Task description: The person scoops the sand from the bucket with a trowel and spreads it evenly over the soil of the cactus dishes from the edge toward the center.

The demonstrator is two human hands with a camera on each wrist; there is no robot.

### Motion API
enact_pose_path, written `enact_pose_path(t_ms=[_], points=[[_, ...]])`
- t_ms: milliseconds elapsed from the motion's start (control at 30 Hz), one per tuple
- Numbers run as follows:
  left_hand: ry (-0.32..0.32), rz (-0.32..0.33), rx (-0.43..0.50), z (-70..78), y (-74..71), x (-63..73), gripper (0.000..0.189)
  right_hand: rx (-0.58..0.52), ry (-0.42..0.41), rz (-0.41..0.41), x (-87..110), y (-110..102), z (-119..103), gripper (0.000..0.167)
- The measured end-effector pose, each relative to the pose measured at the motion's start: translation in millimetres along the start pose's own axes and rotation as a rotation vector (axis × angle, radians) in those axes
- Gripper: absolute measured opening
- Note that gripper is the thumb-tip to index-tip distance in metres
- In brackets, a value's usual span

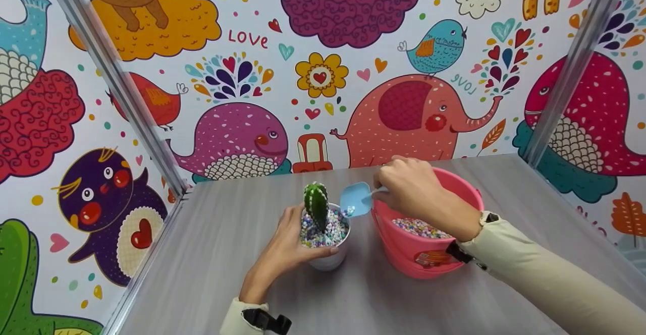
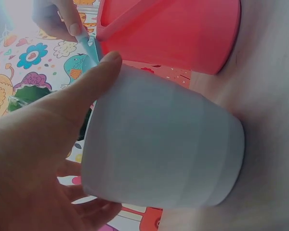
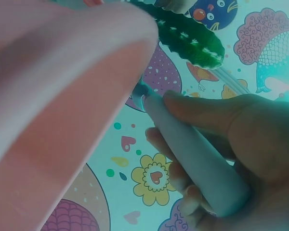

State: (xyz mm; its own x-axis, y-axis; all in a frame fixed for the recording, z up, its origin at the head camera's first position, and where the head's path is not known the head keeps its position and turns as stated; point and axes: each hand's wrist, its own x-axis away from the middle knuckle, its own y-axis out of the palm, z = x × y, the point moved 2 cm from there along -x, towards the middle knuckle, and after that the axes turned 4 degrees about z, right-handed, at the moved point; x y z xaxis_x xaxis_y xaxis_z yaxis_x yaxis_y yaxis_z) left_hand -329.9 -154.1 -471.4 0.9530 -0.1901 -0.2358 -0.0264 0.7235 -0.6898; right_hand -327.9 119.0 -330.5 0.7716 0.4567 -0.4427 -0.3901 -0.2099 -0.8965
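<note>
A green cactus [image 1: 316,205] stands in a white pot [image 1: 327,261] whose top is covered with small multicoloured beads [image 1: 334,231]. My left hand [image 1: 282,246] grips the pot around its upper side, thumb along the near rim. In the left wrist view the pot [image 2: 164,144] shows smooth and pale. My right hand [image 1: 411,186] holds a light blue scoop [image 1: 356,199] by its handle [image 3: 192,149]. The scoop's blade is at the pot's right rim, tilted toward it, with a few beads near its lower left edge.
A pink bucket [image 1: 411,262] stands right of the pot, with many multicoloured beads [image 1: 421,228] inside. My right forearm passes over its rim. Printed cartoon panels [image 1: 318,113] wall the grey table [image 1: 227,234] at the back and sides.
</note>
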Motion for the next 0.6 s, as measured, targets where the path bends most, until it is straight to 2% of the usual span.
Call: enact_pose_path(t_ms=[600], points=[[-0.014, -0.01, 0.006, 0.0, 0.2, -0.3, 0.124, 0.067, -0.043, 0.074, 0.2, 5.5, -4.7, 0.024]])
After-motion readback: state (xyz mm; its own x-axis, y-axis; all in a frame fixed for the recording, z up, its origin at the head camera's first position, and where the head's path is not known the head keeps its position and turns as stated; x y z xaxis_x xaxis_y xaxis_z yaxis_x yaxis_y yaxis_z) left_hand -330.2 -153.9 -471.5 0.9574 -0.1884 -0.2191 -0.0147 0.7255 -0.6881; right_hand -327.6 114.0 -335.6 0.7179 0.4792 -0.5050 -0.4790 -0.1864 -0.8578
